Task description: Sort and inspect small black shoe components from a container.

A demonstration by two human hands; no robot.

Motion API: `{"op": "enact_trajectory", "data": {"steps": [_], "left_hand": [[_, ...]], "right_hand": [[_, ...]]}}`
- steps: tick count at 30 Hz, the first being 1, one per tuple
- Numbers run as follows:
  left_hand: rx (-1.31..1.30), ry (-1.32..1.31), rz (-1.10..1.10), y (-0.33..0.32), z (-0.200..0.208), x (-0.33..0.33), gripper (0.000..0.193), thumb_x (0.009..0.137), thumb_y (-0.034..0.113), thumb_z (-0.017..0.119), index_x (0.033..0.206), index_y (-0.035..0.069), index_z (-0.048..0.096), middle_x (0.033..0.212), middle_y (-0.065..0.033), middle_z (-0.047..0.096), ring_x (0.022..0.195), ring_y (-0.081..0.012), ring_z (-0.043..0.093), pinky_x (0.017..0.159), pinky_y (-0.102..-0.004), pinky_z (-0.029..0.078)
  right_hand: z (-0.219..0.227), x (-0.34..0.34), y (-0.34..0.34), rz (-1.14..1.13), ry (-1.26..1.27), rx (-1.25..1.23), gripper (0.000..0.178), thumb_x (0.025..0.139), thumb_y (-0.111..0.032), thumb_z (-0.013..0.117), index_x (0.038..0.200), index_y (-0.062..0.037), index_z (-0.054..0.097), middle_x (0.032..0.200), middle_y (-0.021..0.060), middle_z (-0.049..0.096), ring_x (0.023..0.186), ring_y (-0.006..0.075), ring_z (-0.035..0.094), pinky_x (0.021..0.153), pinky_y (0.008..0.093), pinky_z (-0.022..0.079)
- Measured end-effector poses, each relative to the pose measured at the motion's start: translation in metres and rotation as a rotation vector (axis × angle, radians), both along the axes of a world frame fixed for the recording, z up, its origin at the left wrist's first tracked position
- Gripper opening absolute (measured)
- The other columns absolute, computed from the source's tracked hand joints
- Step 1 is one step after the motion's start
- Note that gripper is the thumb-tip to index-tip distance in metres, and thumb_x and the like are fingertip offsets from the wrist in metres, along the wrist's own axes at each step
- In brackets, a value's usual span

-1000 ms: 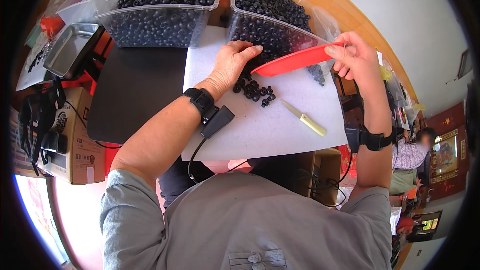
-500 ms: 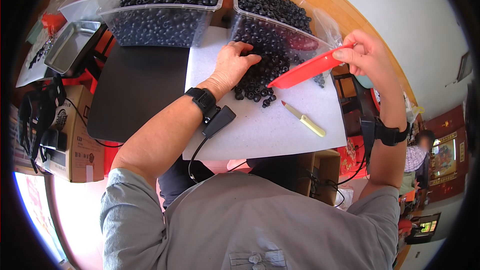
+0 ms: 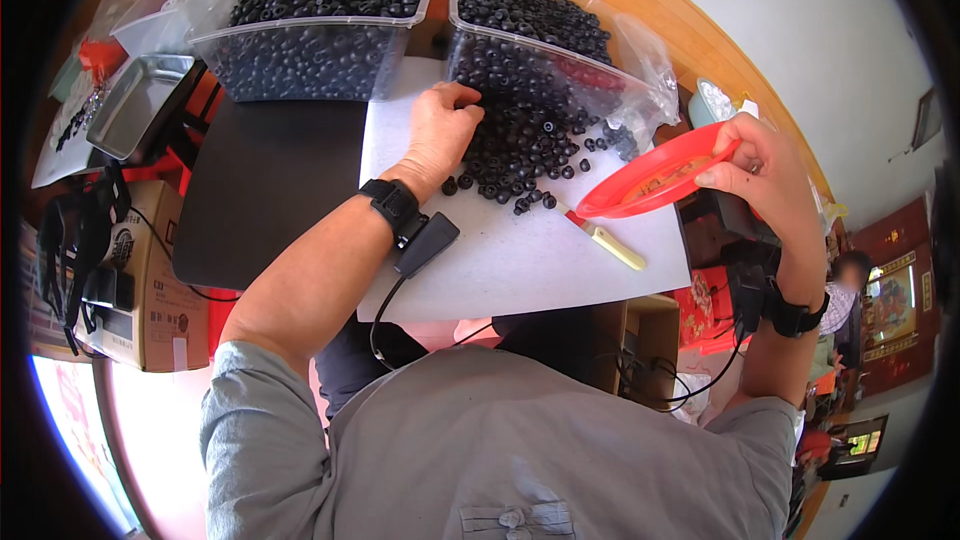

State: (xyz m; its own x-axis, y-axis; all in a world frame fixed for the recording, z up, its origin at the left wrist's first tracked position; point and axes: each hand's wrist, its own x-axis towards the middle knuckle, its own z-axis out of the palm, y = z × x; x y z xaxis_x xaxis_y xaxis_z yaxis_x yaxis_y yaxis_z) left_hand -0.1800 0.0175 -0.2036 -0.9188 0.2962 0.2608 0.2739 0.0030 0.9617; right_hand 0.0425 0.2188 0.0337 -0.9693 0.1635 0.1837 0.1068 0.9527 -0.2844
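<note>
The right hand (image 3: 755, 168) pinches the rim of a shallow red plastic dish (image 3: 648, 182), tilted over the white sheet's (image 3: 480, 280) right edge. The left hand (image 3: 443, 132) is bent beside heaped round black beads (image 3: 525, 145) toward the far edge; hidden fingertips leave its grip impossible to tell. The cream-handled knife's (image 3: 617, 247) blade is indistinct.

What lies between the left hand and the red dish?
Loose round black pieces on the white sheet lie between the left hand and the red dish, as the head view shows.
</note>
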Motion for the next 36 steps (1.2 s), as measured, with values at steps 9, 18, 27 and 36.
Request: {"op": "enact_trajectory", "data": {"steps": [9, 18, 27, 36], "left_hand": [[0.067, -0.035, 0.003, -0.002, 0.003, 0.0, 0.026, 0.078, 0.009, 0.067, 0.099, -0.005, 0.073, 0.093, -0.0188, 0.072, 0.086, -0.0264, 0.068, 0.081, -0.0339, 0.052], [0.052, 0.024, 0.039, -0.001, 0.0, 0.0, 0.029, 0.077, 0.012, 0.067, 0.1, -0.005, 0.073, 0.096, -0.0213, 0.072, 0.088, -0.0304, 0.069, 0.083, -0.0361, 0.053], [0.052, -0.048, 0.003, 0.001, -0.005, -0.002, 0.027, 0.077, 0.011, 0.068, 0.099, -0.004, 0.073, 0.097, -0.019, 0.071, 0.089, -0.0306, 0.068, 0.084, -0.0365, 0.052], [-0.015, 0.016, 0.021, 0.001, -0.003, -0.007, 0.026, 0.076, 0.009, 0.066, 0.1, -0.001, 0.074, 0.102, -0.0199, 0.069, 0.095, -0.0347, 0.067, 0.086, -0.0377, 0.052]], "right_hand": [[0.015, 0.023, 0.022, -0.059, 0.217, -0.164, 0.022, 0.082, -0.023, 0.075, 0.089, -0.0075, 0.061, 0.061, -0.0012, 0.059, 0.054, 0.0034, 0.046, 0.05, 0.0214, 0.03], [0.046, -0.039, 0.018, -0.147, 0.532, -0.554, 0.046, 0.098, -0.048, 0.058, 0.107, -0.0031, 0.065, 0.059, 0.0027, 0.06, 0.048, 0.0099, 0.056, 0.043, 0.0201, 0.035], [0.048, -0.136, 0.025, -0.166, 0.262, -0.577, 0.063, 0.093, -0.065, 0.054, 0.093, -0.0029, 0.065, 0.047, 0.0045, 0.052, 0.04, 0.0162, 0.055, 0.039, 0.0239, 0.033], [0.032, -0.195, 0.021, -0.092, 0.043, -0.627, 0.074, 0.092, -0.072, 0.047, 0.107, -0.0006, 0.061, 0.049, 0.0069, 0.053, 0.041, 0.0202, 0.056, 0.041, 0.0257, 0.032]]}}
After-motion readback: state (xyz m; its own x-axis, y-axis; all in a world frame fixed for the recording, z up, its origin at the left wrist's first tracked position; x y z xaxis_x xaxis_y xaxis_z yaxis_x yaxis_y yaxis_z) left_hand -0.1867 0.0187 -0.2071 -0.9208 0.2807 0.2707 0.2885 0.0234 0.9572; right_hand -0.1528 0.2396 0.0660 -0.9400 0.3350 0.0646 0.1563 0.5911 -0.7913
